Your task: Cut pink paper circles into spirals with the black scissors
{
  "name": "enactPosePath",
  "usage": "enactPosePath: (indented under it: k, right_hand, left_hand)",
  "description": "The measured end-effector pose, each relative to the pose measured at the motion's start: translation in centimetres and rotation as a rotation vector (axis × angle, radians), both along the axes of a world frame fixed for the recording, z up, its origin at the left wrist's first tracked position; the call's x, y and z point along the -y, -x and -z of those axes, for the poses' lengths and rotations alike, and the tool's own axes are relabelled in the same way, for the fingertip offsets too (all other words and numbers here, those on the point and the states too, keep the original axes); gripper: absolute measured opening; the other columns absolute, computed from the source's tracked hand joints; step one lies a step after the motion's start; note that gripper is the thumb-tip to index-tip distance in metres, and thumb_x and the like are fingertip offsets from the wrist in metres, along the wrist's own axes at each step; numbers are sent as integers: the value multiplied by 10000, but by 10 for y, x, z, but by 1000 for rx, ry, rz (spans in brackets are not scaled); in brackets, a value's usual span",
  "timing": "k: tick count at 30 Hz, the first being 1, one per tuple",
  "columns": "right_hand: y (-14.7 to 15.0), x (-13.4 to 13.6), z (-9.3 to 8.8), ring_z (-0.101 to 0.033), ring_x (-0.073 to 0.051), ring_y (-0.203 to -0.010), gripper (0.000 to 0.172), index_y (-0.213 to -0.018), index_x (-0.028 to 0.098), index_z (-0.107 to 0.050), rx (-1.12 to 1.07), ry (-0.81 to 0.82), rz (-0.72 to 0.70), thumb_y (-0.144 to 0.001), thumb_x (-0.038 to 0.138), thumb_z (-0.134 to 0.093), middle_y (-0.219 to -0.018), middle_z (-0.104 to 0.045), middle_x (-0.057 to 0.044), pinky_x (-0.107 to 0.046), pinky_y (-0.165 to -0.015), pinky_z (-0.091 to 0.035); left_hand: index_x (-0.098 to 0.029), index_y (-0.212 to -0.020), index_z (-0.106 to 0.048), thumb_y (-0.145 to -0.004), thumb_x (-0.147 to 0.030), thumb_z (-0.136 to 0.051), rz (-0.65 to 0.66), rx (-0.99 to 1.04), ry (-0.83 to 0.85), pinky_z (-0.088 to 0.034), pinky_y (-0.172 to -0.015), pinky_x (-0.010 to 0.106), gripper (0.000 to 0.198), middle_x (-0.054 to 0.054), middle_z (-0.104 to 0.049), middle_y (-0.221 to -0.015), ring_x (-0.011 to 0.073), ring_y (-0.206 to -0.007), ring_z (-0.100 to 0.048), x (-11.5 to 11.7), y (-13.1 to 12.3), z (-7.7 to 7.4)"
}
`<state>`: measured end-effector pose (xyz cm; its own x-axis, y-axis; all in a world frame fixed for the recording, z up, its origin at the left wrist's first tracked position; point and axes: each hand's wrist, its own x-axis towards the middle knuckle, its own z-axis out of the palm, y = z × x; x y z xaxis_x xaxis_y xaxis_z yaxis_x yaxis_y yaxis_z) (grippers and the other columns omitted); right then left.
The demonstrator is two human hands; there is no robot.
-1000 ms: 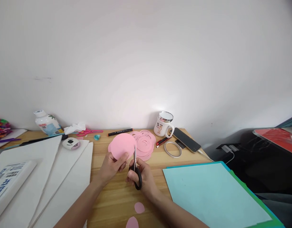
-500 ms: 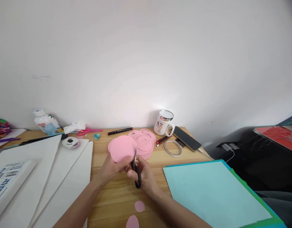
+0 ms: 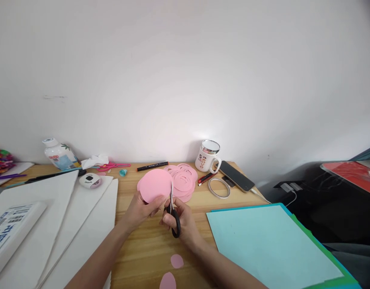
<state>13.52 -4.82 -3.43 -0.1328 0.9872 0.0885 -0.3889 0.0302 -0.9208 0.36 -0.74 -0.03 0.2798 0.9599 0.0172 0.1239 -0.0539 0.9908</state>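
Observation:
My left hand (image 3: 139,212) pinches the lower edge of a round pink paper piece (image 3: 156,185) and holds it up over the wooden desk (image 3: 148,249). In my right hand (image 3: 182,222) are black-handled scissors (image 3: 173,212), fingers through the loops, blades pointing up along the paper's right edge. Two small pink cut-outs (image 3: 176,261) lie on the desk just below my hands. A heap of pink paper rings and scraps (image 3: 184,182) lies right behind the held piece.
White sheets (image 3: 82,224) and a printed box (image 3: 7,230) fill the left. Teal and green paper (image 3: 269,245) lies right. At the back: mug (image 3: 207,156), phone (image 3: 236,177), tape ring (image 3: 219,188), black marker (image 3: 152,166), pink scissors (image 3: 112,166), bottle (image 3: 60,154).
The pink piece shifted slightly in my left hand while the scissors stayed at its right edge; my right hand moved a touch up and back down.

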Motion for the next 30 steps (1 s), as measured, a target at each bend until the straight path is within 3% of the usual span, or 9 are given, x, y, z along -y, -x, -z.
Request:
enactPosePath:
  k: [10,15,20,27,30]
  right_hand:
    - [4,2,2,-396,-72,-354,358,-761,201,-471,25,31,23,-621,411,-725,-429,-473,94,-189,-378,-340]
    - [5,3,0,-434,-87,-427,384,-764,207,-475,21,16,10,-600,433,-739,-554,-528,51,-190,-402,-345]
    - [2,0,-7,-440,-120,-568,412,-765,204,-515,2,-69,36,-555,423,-795,-624,-499,31,-217,-509,-381]
    - [1,-1,-5,-396,-104,-532,437,-777,204,-496,-17,-64,-4,-581,486,-766,-638,-488,33,-231,-520,-354]
    - [1,0,-2,-353,-91,-496,434,-781,204,-488,-18,-43,-1,-591,486,-757,-584,-463,55,-231,-509,-345]
  left_hand:
    - [-182,-413,-378,-768,-455,-508,-6,-43,-32,-259,-388,212,466,-51,-354,-374,67,-375,-303,-3,-1,6]
    - [-172,-526,-476,-727,-444,-577,-17,-16,2,-259,-385,208,353,-60,-371,-416,78,-402,-321,4,-7,1]
    - [-168,-594,-514,-699,-431,-606,12,-4,27,-293,-392,215,298,-19,-488,-499,99,-442,-391,5,-7,-2]
    - [-161,-717,-540,-687,-414,-619,14,-2,35,-280,-387,211,268,-34,-477,-506,94,-441,-367,3,-5,0]
    - [-163,-679,-526,-698,-416,-606,10,-8,14,-265,-383,206,267,-54,-418,-477,85,-431,-334,2,-4,1]
